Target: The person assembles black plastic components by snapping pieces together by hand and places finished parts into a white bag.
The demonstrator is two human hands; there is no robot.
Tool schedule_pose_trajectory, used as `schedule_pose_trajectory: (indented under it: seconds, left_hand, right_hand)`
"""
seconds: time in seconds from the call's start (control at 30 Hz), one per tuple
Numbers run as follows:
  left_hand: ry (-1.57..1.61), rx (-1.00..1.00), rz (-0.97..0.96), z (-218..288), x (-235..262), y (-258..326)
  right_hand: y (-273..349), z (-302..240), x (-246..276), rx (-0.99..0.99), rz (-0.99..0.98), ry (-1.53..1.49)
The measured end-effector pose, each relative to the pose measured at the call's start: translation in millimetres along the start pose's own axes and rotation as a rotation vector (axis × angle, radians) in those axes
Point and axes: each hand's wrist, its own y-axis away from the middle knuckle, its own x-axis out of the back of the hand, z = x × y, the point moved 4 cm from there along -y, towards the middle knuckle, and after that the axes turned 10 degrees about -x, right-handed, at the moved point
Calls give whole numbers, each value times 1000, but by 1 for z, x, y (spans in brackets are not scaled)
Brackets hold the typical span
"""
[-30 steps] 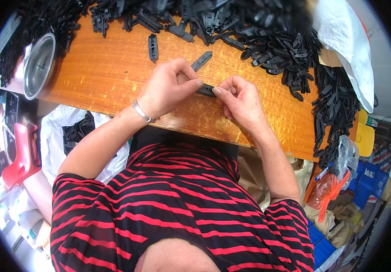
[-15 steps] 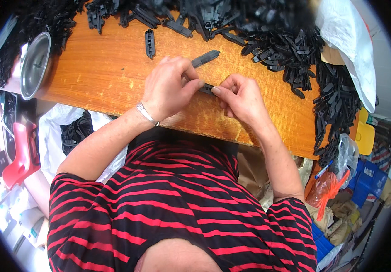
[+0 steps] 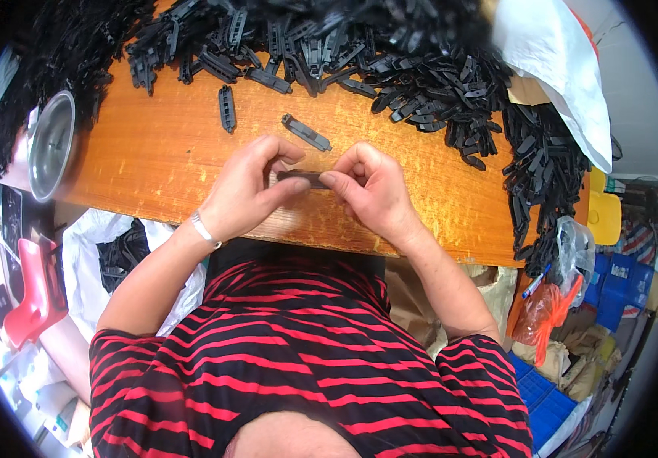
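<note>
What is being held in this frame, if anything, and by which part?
A slim black part: the left hand holds it toward its left end, and the right hand pinches its right end.

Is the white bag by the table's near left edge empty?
Not empty: the white bag is open, with black pieces showing inside. How full, I cannot tell; its depth is hidden.

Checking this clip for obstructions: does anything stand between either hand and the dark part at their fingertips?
Nothing visible does. The left hand and right hand both meet the dark part directly. The nearest loose piece lies beyond it on the table, not between.
</note>
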Motion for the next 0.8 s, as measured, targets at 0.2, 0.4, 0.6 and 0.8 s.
schedule_pose_trajectory:
  seconds: [0.2,0.4,0.6,0.8]
  left_hand:
    - [-24,283,-345,39,59,28]
    - [-678,411,-503,68,203,126]
    - [-441,375,-198,50,158,77]
    - [-605,-300,-206,28,55,-25]
  right_hand:
    - [3,-12,7,151,-27,95]
    - [-17,-38,92,413,601,964]
    - [-47,-28,92,515,506,1086]
    - [-49,-29,56,579,424,649]
